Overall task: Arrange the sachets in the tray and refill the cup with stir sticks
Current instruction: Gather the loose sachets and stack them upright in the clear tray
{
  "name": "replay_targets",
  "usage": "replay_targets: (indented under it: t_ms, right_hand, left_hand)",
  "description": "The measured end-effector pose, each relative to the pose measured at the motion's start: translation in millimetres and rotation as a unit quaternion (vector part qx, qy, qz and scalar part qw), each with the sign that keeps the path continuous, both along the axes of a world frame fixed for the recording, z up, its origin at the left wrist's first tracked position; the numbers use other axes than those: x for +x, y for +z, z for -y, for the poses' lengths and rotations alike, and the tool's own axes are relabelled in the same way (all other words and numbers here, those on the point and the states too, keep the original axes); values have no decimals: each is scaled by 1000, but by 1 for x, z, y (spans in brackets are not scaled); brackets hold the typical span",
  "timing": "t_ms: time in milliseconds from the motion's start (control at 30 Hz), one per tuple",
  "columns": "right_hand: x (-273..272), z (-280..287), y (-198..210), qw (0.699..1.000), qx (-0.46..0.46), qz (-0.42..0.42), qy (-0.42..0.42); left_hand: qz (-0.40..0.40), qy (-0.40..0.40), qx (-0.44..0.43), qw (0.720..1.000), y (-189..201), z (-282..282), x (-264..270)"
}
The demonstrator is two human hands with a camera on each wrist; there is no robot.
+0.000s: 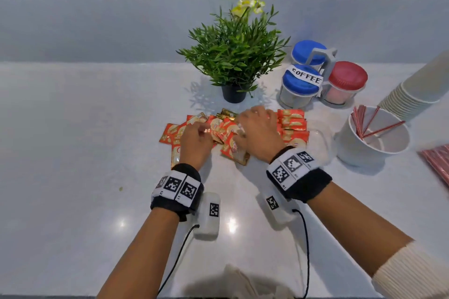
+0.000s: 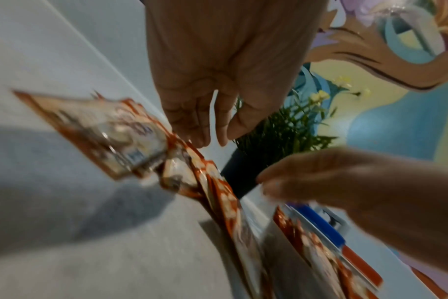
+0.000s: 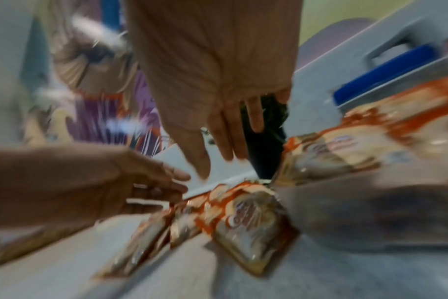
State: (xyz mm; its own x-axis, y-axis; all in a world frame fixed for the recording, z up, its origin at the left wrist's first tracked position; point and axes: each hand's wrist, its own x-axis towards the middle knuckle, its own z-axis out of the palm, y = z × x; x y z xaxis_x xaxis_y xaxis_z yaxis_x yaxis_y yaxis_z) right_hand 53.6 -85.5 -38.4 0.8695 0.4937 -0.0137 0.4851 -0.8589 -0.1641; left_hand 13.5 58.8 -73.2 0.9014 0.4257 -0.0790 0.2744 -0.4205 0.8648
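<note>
sachets (image 1: 228, 136) lie scattered at mixed angles under both hands (image 1: 228, 133).

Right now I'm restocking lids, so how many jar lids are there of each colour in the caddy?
Blue lids: 2
Red lids: 1
Total: 3 lidded jars in the grey caddy.

Both wrist views are motion-blurred, so the print on the sachets (image 3: 253, 220) is unreadable; the right hand (image 1: 258, 132) covers part of the pile; the stack of paper cups (image 1: 413, 94) runs off the head view's right edge.
</note>
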Motion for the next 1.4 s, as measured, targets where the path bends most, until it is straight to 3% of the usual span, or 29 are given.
replay_targets:
  t_ms: [67,200,700,767,867,967,1100,1200,1300,1400]
  right_hand:
    - [-4,-15,-9,995,-88,-34,23]
    - [-6,-27,-16,987,-161,-19,21]
    - [-9,-39,-14,975,-210,-63,-25]
    - [-7,-39,-12,982,-175,-64,-34]
    - [1,-42,2,991,-8,-121,-63]
    - [7,-51,14,965,192,-166,-64]
    - [10,-61,4,930,293,-193,-111]
    - [16,-58,-10,949,224,-154,-159]
    - [20,-55,-22,962,101,-200,-158]
    - [19,-53,-31,968,42,-206,-137]
  left_hand:
    - [-1,3,0,1000,2,-13,-6]
    - [-37,-3,-10,999,2,-29,-17]
    - [-58,-57,-29,996,0,-37,-18]
    - [-55,-52,-56,996,0,-39,-17]
    - [-56,-61,-128,988,1,-42,-18]
    - [-38,-82,-162,983,10,-40,-17]
    - [8,-46,-127,991,18,-43,-14]
    - [-7,-17,-139,990,14,-50,-13]
    - [-29,8,-157,987,6,-56,-12]
    - [-29,16,-164,986,1,-57,-12]
